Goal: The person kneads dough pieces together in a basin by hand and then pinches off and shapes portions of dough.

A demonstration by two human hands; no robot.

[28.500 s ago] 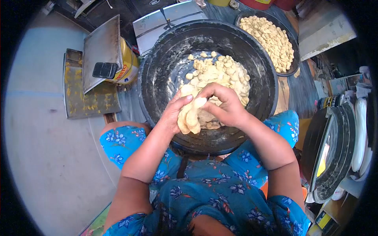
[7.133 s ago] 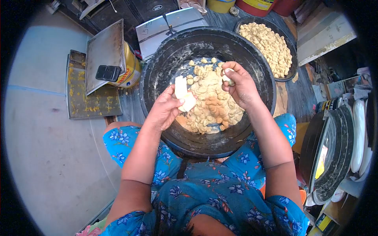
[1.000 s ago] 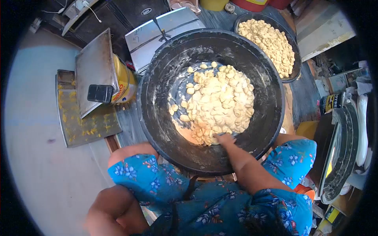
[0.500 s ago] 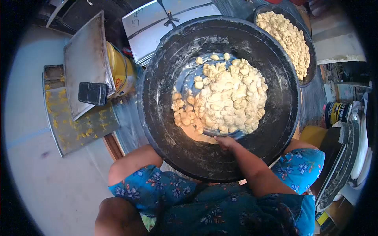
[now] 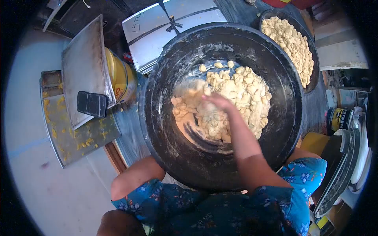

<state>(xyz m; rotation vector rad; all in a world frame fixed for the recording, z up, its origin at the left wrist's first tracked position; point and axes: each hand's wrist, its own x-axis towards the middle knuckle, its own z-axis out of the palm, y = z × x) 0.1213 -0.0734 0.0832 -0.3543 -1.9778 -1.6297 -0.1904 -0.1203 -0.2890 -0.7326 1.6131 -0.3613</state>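
Observation:
My right hand (image 5: 215, 103) is inside the large black basin (image 5: 173, 151), over the left part of a heap of pale, rounded pieces (image 5: 250, 88). Motion smears its fingers, so their pose and anything in them cannot be made out. Left of the hand, orange-brown pieces (image 5: 183, 108) lie beside a patch of orange-brown powder (image 5: 191, 128) on the basin's floor. A few pale pieces (image 5: 218, 65) sit apart near the far side. My left hand is out of view; only part of the bent left arm shows at the bottom edge.
A second dark basin (image 5: 316, 63) with similar pieces stands at the back right. Flat white boxes (image 5: 149, 29) tied with black ribbon lie behind. On the left are a yellow bucket (image 5: 118, 72), a leaning tray (image 5: 80, 65), a black phone (image 5: 92, 104) and a stained tray (image 5: 75, 135).
My right hand has moved from the near edge of the heap up and left over the pieces. Fewer orange-brown pieces show apart at the left, and a powder-streaked stretch of floor shows nearer me.

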